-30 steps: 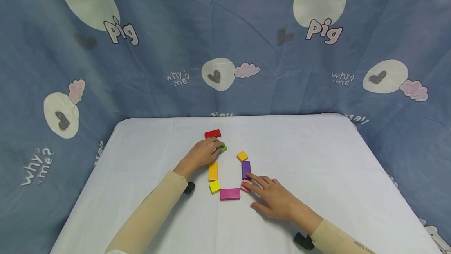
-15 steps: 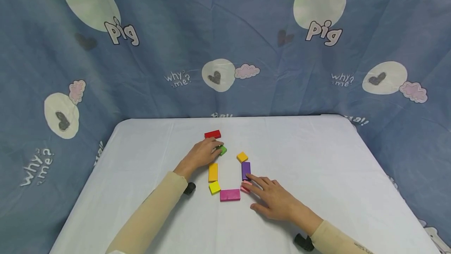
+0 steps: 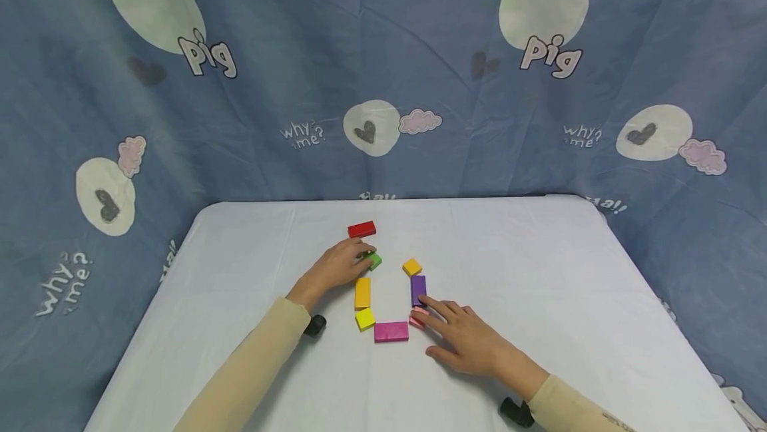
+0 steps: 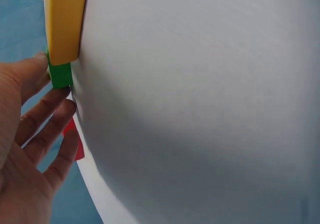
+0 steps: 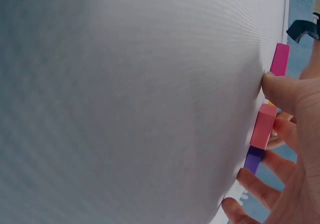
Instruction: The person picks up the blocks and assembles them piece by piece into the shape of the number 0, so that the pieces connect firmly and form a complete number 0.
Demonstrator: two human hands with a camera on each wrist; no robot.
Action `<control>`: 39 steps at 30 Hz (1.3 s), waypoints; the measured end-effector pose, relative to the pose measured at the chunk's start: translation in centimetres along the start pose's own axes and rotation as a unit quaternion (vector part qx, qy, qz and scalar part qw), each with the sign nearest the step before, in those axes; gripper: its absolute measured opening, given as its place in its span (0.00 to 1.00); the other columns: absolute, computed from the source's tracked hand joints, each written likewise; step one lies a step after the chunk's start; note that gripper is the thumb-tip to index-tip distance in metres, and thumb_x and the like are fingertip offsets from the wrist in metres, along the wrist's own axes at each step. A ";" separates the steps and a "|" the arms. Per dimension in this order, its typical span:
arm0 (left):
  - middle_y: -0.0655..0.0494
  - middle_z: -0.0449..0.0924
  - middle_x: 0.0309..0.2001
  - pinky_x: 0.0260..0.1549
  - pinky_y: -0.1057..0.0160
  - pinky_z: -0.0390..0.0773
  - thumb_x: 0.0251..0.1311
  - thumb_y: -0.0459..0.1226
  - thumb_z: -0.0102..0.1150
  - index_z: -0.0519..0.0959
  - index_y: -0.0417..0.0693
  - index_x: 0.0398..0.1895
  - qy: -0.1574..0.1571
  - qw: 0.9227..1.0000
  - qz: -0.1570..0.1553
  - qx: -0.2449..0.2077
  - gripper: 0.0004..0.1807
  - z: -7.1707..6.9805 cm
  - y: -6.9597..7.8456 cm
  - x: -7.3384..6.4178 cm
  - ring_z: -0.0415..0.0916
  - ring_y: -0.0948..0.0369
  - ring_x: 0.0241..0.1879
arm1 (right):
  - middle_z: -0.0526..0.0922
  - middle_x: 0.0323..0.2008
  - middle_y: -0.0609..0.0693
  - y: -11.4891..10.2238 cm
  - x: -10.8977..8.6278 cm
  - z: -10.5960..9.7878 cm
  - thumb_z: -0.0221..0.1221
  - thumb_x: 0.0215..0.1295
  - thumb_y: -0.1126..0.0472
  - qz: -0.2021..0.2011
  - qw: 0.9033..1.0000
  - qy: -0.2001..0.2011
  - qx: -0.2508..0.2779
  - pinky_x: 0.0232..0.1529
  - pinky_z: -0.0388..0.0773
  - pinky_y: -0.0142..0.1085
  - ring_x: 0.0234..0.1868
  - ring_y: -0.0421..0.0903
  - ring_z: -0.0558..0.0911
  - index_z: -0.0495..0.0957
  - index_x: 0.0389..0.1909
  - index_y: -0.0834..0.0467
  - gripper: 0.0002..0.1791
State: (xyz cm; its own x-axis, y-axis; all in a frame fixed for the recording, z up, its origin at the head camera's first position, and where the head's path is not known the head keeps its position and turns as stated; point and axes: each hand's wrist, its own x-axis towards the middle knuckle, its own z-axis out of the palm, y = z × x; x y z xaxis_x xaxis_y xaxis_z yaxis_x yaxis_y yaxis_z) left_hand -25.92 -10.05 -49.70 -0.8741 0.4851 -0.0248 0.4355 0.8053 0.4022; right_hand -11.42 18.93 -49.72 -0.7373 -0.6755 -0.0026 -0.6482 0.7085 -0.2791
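At the upper left of a ring of coloured blocks, my left hand pinches a green block between thumb and fingers. The left wrist view shows this green block close to the end of an orange-yellow block. Just behind the hand lies a red block. My right hand is spread out, its fingertips on the salmon-pink block and at the near end of the purple block. Its thumb rests on the cloth, apart from the blocks.
A magenta block lies at the front, with a yellow block at its left corner. Beyond the purple block sits a small orange block. White cloth covers the table; a blue printed curtain hangs behind.
My left hand has drawn the green block slightly toward me and to the left, away from the red block and nearer the orange-yellow one. The right hand has stayed still.
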 end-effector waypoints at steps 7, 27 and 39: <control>0.60 0.78 0.39 0.44 0.61 0.76 0.65 0.43 0.62 0.80 0.50 0.57 0.004 1.000 0.005 -0.026 0.19 0.2 -0.4 0.0 0.73 0.62 0.38 | 0.58 0.74 0.51 0.1 0.0 0.1 0.57 0.68 0.43 -0.012 1.000 0.017 -0.002 0.57 0.69 0.53 0.68 0.51 0.64 0.58 0.75 0.46 0.37; 0.60 0.78 0.38 0.44 0.62 0.76 0.64 0.41 0.64 0.81 0.48 0.55 -0.010 0.998 -0.002 -0.064 0.18 -0.5 -0.5 -0.9 0.73 0.61 0.39 | 0.58 0.73 0.52 0.2 0.1 0.1 0.60 0.66 0.45 -0.025 0.999 0.033 -0.014 0.54 0.72 0.52 0.66 0.52 0.66 0.59 0.74 0.48 0.38; 0.61 0.78 0.37 0.44 0.63 0.76 0.64 0.40 0.64 0.81 0.48 0.55 -0.011 0.996 0.000 -0.090 0.17 -0.5 -0.4 -1.4 0.73 0.62 0.38 | 0.56 0.74 0.51 0.1 0.1 0.1 0.58 0.68 0.44 -0.017 1.000 0.015 -0.007 0.56 0.70 0.53 0.67 0.52 0.65 0.58 0.75 0.47 0.38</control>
State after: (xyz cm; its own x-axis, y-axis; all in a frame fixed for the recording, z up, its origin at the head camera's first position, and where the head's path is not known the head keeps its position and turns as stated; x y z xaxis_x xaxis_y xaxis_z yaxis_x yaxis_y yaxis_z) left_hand -24.94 -11.19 -49.36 -0.8685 0.4936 -0.0446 0.3877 0.7326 0.5594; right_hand -11.54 18.97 -49.82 -0.7199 -0.6931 0.0361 -0.6758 0.6881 -0.2642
